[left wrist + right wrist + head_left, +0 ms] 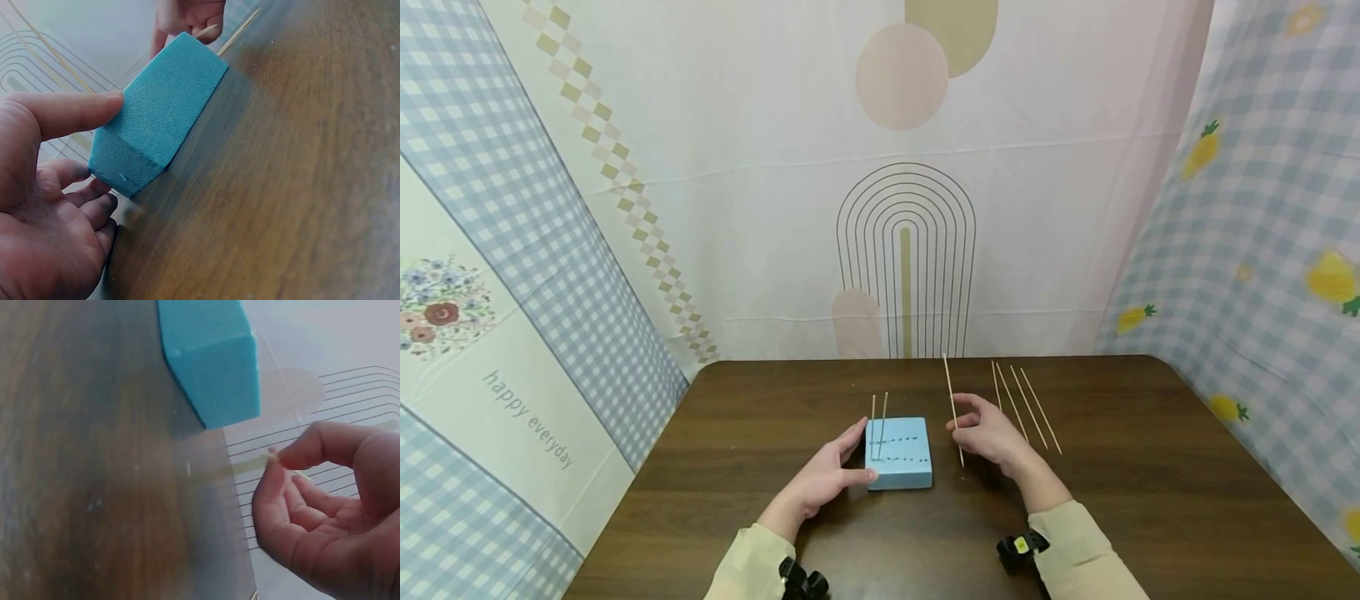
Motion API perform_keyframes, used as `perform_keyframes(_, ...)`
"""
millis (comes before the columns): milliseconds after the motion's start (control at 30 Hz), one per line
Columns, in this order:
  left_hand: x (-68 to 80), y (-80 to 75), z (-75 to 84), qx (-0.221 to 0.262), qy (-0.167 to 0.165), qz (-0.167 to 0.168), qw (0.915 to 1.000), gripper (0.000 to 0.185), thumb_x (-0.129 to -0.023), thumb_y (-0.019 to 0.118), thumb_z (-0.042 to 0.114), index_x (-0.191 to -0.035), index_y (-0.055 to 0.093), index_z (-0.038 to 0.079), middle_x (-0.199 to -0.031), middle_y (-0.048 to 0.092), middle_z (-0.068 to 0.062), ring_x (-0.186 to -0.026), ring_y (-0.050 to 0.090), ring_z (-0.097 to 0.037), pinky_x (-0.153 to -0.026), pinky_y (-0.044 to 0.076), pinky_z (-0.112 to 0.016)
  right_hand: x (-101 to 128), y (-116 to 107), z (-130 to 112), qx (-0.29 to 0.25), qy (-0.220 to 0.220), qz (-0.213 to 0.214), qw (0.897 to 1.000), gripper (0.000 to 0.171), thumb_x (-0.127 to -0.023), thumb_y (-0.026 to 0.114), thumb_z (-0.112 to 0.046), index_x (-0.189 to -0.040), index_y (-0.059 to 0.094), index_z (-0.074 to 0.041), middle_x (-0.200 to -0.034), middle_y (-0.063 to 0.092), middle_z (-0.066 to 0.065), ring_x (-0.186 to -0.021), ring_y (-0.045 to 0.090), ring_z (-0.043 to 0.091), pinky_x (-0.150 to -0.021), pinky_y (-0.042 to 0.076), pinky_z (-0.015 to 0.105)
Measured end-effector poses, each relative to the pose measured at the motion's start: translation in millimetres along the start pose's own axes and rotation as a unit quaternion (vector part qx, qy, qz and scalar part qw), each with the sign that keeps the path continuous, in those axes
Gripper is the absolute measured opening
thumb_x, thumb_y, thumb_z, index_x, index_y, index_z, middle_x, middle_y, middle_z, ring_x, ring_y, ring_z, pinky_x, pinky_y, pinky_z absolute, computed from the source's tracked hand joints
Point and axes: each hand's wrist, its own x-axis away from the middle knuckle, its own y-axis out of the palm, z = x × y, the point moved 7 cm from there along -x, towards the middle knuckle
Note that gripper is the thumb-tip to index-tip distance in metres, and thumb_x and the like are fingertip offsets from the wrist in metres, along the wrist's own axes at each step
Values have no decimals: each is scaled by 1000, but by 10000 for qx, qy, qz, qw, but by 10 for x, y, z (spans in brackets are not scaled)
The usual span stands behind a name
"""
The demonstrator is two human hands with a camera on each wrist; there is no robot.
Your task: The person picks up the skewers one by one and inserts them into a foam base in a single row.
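A blue foam block [898, 454] lies on the brown table [1150, 483], with two thin wooden sticks [880, 425] standing upright in its left part and rows of small holes across its top. My left hand [831, 475] grips the block's left side, with the thumb [69, 112] on one face and the fingers curled against another. Just right of the block, my right hand [988, 433] pinches a wooden skewer [952, 400] between thumb and fingertips. The skewer stands nearly upright, its lower tip close to the table. The right wrist view shows the pinch [273, 456] beside the block [212, 356].
Three loose skewers [1028, 408] lie side by side on the table, behind and right of my right hand. Patterned cloth walls enclose the table at the back and on both sides. Bare tabletop shows to the left and right of the hands.
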Motion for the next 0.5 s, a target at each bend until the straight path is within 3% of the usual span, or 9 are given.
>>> perform_keyframes(200, -1, 4, 4, -1, -7, -3, 10000, 93, -95, 81, 15, -170, 27, 6, -176, 21, -17, -161, 19, -40, -127, 18, -60, -15, -26, -45, -730, 121, 166, 9971, 49, -105, 58, -5, -152, 50, -1, -117, 71, 25, -93, 68, 26, -76, 58, 30)
perform_keyframes(500, 4, -2, 1, -30, -35, 12, 10000, 93, -95, 81, 16, -170, 27, 6, -176, 21, -17, -161, 19, -40, -127, 18, -60, -9, -22, -122, -1154, 44, 215, 9931, 38, -109, 58, -12, -144, 55, 3, -115, 72, 22, -97, 71, 28, -77, 62, 30)
